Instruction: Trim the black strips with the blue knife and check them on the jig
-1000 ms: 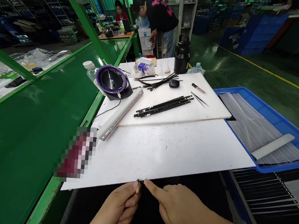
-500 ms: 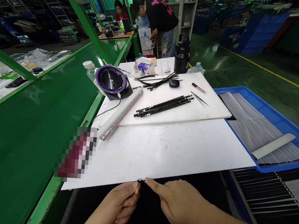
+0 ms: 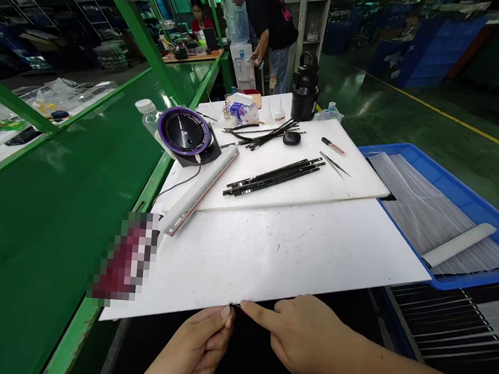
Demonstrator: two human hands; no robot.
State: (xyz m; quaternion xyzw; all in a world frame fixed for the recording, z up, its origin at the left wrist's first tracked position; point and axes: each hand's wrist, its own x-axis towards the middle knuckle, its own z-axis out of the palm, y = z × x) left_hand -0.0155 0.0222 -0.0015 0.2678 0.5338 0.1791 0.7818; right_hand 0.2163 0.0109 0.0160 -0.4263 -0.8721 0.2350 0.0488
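Observation:
My left hand [image 3: 196,343] is closed at the front edge of a white plastic sheet [image 3: 279,257], with a short, thin black strip [image 3: 235,305] showing at its thumb tip. My right hand [image 3: 302,342] lies just beside it, its index fingertip at the strip. Most of the strip is hidden by my fingers and the sheet's edge. Farther up, a white cutting board [image 3: 284,178] carries a bundle of black strips [image 3: 273,177] and more black strips with pliers [image 3: 264,134]. A triangular scale ruler [image 3: 198,192] lies to the left.
A purple-rimmed round device [image 3: 184,131], a black flask [image 3: 305,97], tweezers [image 3: 334,165] and a utility knife [image 3: 332,145] stand beyond. A blue tray [image 3: 429,177] sits right, a green bench [image 3: 60,208] left. A pixelated patch [image 3: 127,255] covers something. A co-worker [image 3: 272,23] stands far back.
The view has tilted slightly, shifting the scene upward. My hands stay at the sheet's edge, the right one shifting slightly. The co-worker has straightened up.

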